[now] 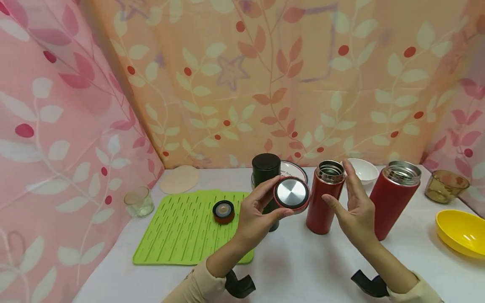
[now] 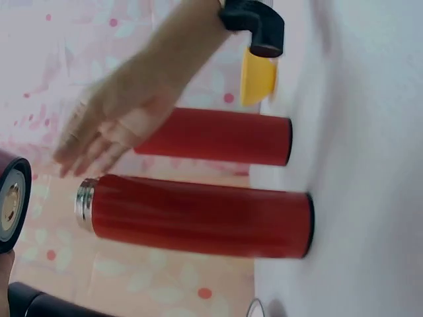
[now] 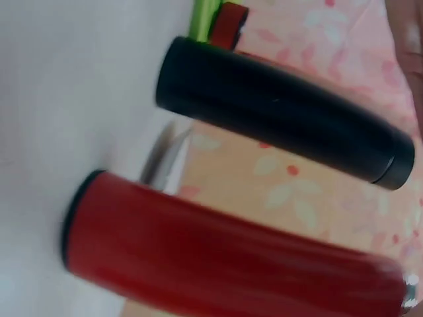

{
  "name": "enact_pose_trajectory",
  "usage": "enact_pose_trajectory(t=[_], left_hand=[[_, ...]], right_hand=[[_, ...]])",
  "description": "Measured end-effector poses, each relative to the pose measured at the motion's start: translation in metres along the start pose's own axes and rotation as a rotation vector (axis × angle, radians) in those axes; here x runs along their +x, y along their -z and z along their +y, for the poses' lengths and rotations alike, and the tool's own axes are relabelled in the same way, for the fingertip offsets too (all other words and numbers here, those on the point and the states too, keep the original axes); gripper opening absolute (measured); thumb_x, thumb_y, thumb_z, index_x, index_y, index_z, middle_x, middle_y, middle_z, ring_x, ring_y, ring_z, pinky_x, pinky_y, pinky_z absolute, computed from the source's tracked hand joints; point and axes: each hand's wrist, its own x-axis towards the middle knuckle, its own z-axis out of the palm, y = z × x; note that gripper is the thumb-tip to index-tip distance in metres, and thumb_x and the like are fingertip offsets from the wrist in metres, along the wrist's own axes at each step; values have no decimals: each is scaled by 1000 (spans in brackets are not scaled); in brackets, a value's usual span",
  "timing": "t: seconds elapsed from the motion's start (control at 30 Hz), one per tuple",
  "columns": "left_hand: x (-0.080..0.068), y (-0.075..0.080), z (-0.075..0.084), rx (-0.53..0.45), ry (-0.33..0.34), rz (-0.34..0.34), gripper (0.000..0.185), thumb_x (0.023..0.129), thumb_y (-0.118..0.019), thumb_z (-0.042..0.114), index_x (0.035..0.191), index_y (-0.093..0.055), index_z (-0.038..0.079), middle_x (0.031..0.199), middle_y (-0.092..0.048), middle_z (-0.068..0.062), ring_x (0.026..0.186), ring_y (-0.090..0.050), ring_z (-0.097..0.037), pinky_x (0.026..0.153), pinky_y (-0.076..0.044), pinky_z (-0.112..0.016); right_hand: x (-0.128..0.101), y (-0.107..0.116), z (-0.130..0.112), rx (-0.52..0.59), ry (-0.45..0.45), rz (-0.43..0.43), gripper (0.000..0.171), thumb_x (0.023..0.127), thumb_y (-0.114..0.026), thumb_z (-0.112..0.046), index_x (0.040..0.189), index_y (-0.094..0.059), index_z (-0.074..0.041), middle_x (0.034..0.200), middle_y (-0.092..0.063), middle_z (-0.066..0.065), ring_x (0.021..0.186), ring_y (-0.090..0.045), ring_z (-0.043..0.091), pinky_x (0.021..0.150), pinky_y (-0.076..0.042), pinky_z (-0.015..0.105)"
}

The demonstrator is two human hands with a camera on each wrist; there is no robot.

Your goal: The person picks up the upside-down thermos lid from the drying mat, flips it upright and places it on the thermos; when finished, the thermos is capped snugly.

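Note:
My left hand (image 1: 248, 219) pinches a red flask lid (image 1: 291, 192) between thumb and fingers, its round silver face toward the head camera. At the left edge of the left wrist view, the same lid (image 2: 13, 201) shows a dark rim and pale inner disc. A lidless red flask (image 1: 320, 210) stands upright just right of it, its steel neck bare. My right hand (image 1: 356, 214) is raised beside that flask, fingers extended and thumb apart, holding nothing. Behind my left hand is a black flask (image 1: 266, 164), upright and capped. Another lidless red flask (image 1: 394, 202) stands beyond my right hand.
A second red lid (image 1: 223, 211) sits on a green ridged mat (image 1: 174, 235). Left of the mat stands a clear glass (image 1: 139, 202), with a round beige disc (image 1: 179, 179) behind. White (image 1: 363, 170) and yellow bowls (image 1: 462, 233), an amber glass bowl (image 1: 446, 187) and a plate (image 1: 293, 169) surround the flasks.

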Motion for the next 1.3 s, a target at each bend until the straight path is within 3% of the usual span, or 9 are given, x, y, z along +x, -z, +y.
enact_pose_trajectory(t=[0.27,0.43,0.6,0.77,1.1,1.2,1.3], left_hand=[[22,-27,16,-40,79,-30,64,76,-68,-3,134,-41,-4,131,-48,-19,124,-49,-23,100,-40,-26],[37,-41,21,-22,88,-51,63,79,-66,-3,134,-37,-9,134,-44,-24,127,-46,-26,101,-39,-25],[53,-49,17,-13,137,-21,59,81,-65,0,134,-38,-8,132,-47,-21,124,-48,-22,101,-39,-23],[64,-58,9,-59,173,-21,57,82,-65,1,133,-40,-7,132,-48,-20,124,-49,-16,102,-38,-21],[78,-72,-28,-136,229,-35,59,80,-67,1,133,-44,-1,138,-47,-12,125,-47,-13,101,-37,-19],[81,-73,-31,-142,228,-29,59,79,-69,1,132,-45,-2,136,-49,-12,123,-49,-13,101,-38,-19],[83,-73,-24,-136,242,-23,57,78,-68,-1,131,-46,-5,134,-50,-15,122,-51,-16,100,-39,-19]], right_hand=[[-8,11,46,-35,-146,-26,90,70,-69,14,145,-27,-13,150,-30,6,138,-27,14,104,-29,11],[-15,13,65,-24,-257,-70,86,75,-70,6,145,-27,-20,148,-33,5,134,-34,7,97,-33,6],[-19,11,76,16,-291,-120,85,78,-69,1,145,-25,-26,144,-40,-1,122,-44,-6,92,-38,5],[-20,9,78,61,-317,-107,86,78,-68,4,145,-26,-27,137,-47,-9,114,-49,-9,89,-40,5],[-21,8,78,45,-351,-105,83,78,-69,0,145,-27,-28,134,-49,-9,111,-50,-9,88,-41,5],[-20,8,80,38,-348,-116,83,79,-69,-2,145,-26,-29,136,-48,-6,113,-49,-9,89,-41,5],[-21,9,81,38,-345,-118,82,80,-69,-3,145,-26,-29,138,-47,-3,113,-48,-9,89,-41,6]])
